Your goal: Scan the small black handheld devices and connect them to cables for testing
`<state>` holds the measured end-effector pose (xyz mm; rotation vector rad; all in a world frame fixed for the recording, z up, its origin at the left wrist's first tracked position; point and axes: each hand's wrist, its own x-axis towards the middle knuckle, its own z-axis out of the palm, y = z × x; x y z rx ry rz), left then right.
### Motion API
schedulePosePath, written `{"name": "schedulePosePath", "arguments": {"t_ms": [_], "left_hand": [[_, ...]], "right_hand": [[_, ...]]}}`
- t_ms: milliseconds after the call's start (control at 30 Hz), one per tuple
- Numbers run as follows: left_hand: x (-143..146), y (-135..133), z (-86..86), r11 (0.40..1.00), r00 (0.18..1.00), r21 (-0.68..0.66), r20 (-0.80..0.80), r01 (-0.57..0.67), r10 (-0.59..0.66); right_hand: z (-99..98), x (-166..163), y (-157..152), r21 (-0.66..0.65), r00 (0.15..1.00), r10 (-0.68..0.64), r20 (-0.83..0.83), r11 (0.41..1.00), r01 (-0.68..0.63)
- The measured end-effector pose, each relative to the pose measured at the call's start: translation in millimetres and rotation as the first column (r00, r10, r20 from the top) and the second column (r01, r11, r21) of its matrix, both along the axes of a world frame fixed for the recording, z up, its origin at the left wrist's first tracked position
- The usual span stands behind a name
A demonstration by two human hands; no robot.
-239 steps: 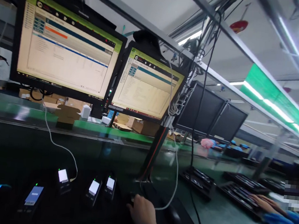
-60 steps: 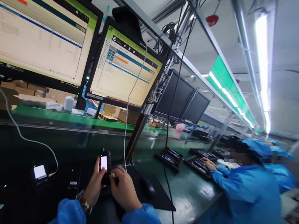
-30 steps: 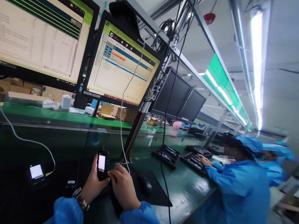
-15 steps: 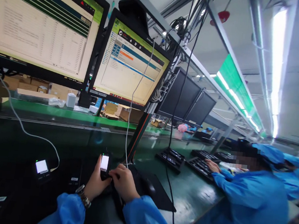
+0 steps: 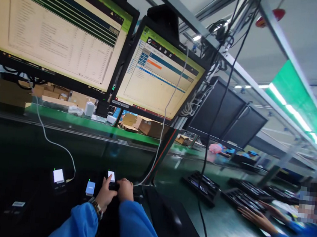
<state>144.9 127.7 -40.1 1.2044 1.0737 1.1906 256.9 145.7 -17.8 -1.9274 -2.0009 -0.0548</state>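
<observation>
Both of my hands meet at a small black handheld device with a lit white screen (image 5: 111,177) low on the dark bench. My left hand (image 5: 105,195), with a watch at the wrist, wraps the device's left side, thumb up by the screen. My right hand (image 5: 125,189) is closed against the device's right side, where a white cable (image 5: 167,112) hangs down from above. Both arms wear blue sleeves. Two similar devices with lit screens sit to the left, one (image 5: 90,188) close by and another (image 5: 58,176) with a white cable.
Two lit monitors (image 5: 59,36) (image 5: 158,77) and two dark ones (image 5: 226,116) stand over the bench. A black mouse (image 5: 174,218) lies on a mat to the right. A co-worker's hand (image 5: 253,215) in a blue sleeve rests by black trays (image 5: 201,181). Cardboard boxes sit on the green conveyor behind.
My hands have lowered the lit device toward the bench beside the other devices. The view has swung left, so most of the co-worker has left the frame.
</observation>
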Motion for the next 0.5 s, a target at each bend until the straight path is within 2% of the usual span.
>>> {"name": "schedulePosePath", "arguments": {"t_ms": [133,200,233,267,333,400,433,500], "left_hand": [[5.5,-10.8,5.9,0.999,0.998,0.042,-0.061,0.018,-0.016],[11.5,-24.0,1.0,0.986,0.991,0.168,-0.129,-0.004,0.026],[15.0,-32.5,-4.0,0.960,0.982,0.280,-0.180,-0.005,0.057],[18.4,-41.7,-10.3,0.913,0.967,0.409,-0.236,0.009,0.096],[23.4,-60.6,-24.2,0.753,0.931,0.653,-0.317,0.075,0.182],[24.7,-76.1,-35.1,0.615,0.918,0.778,-0.326,0.125,0.226],[23.8,-81.3,-37.9,0.592,0.924,0.794,-0.316,0.134,0.215],[19.8,-86.1,-37.0,0.628,0.946,0.766,-0.288,0.136,0.147]], "right_hand": [[-13.1,-9.1,-8.1,0.097,0.987,-0.157,-0.038,0.982,0.160],[-20.2,-8.2,-15.4,0.143,0.982,-0.179,-0.063,0.972,0.187],[-24.2,-6.5,-19.2,0.190,0.983,-0.163,-0.086,0.966,0.176],[-28.4,-4.4,-23.1,0.253,0.987,-0.112,-0.118,0.957,0.139],[-36.6,-0.5,-31.1,0.381,0.983,0.062,-0.172,0.925,0.008],[-42.3,1.3,-39.9,0.448,0.953,0.235,-0.189,0.885,-0.130],[-43.4,1.1,-44.6,0.446,0.939,0.288,-0.186,0.876,-0.181],[-42.3,-1.6,-53.7,0.441,0.920,0.348,-0.179,0.864,-0.241]]}}
